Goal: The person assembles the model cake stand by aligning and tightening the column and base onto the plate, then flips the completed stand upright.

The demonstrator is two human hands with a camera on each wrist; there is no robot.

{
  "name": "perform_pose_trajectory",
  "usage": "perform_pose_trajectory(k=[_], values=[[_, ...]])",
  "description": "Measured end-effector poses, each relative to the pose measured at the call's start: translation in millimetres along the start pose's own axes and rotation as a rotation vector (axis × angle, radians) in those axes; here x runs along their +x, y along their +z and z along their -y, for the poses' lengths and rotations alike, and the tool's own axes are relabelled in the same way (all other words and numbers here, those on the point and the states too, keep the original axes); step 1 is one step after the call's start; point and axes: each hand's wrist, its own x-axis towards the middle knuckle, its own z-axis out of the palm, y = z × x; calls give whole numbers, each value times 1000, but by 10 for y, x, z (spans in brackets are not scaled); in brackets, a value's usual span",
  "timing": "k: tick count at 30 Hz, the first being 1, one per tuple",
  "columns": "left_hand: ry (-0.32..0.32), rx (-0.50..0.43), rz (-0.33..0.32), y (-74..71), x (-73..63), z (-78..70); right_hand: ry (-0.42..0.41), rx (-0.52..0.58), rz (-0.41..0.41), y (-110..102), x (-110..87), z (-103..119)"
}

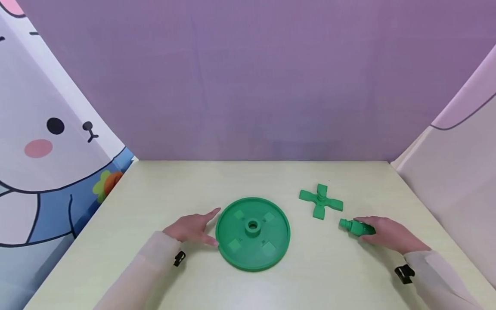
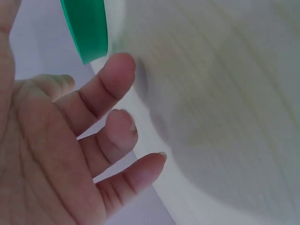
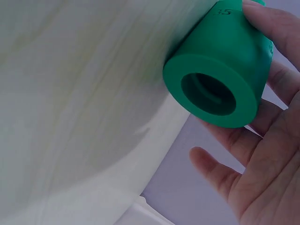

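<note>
A round green disc (image 1: 252, 257) with a raised rim and a hollow hub at its centre lies on the table. At its left edge is my left hand (image 1: 191, 227), thumb and fingers spread, fingertips right at the rim. The left wrist view shows part of the green rim (image 2: 88, 33) just beyond relaxed fingers. My right hand (image 1: 389, 234) grips a green cylindrical part (image 1: 354, 227) with a narrower stepped end pointing left. From the right wrist, its wide end (image 3: 215, 70) shows a round hole, thumb and fingers about its sides.
A green four-armed cross piece (image 1: 320, 200) with a small central knob lies on the pale table (image 1: 174, 181), behind and left of my right hand. A purple cloth wall (image 1: 263, 86) rises at the back, and printed fabric (image 1: 46, 103) stands along the left side.
</note>
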Motion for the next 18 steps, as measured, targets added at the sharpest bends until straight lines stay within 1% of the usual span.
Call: perform_pose_trajectory(k=[7,13,18], values=[[-1,-4,13,39,37,-56,15,31,15,20,7,-21],[28,-31,30,45,29,-95,-7,56,18,45,31,-34],[54,-26,44,58,31,-101,-18,65,24,62,47,-42]])
